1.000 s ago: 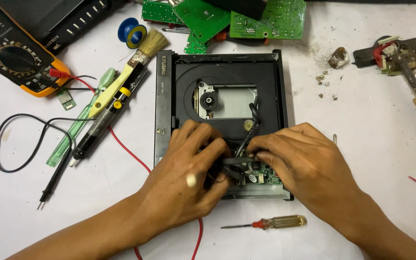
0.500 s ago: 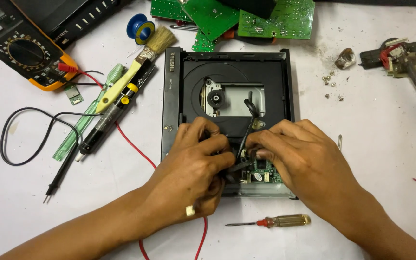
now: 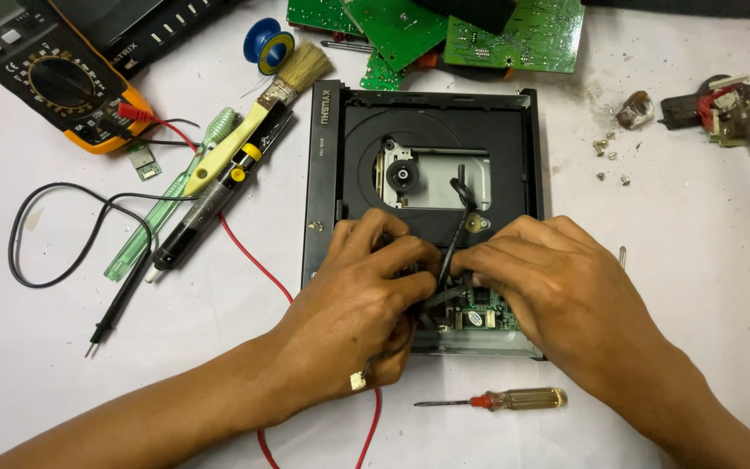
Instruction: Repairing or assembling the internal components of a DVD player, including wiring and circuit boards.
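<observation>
An opened black disc drive [image 3: 427, 139] is shown lying on a white counter [image 3: 696, 260], its long axis running near to far, the disc well and optical lens assembly [image 3: 405, 176] toward the far end and a small green circuit board [image 3: 483, 313] at the near edge. Both hands are pressed together over that near end. The left hand [image 3: 358, 313], a ring on one finger, is curled with fingertips pinched at a thin black cable [image 3: 455, 234]; the right hand [image 3: 557, 291] is closed from the other side on the same spot, though exactly what lies under its fingers cannot be told. The cable rises from the near board and leans slightly toward the far end, ending in a small loop above the lens carriage.

A judged risk: the cable could be torn from its connector, or the board strained, if it is pulled at an angle with both grips so tight; the lens nearby could also be knocked.

A small screwdriver [image 3: 496, 400] lies just near the drive, pointing left. A multimeter [image 3: 58, 78], a brush [image 3: 258, 113], a desoldering pump [image 3: 206, 208] and loose green boards [image 3: 479, 30] are spread across the far left and far side
</observation>
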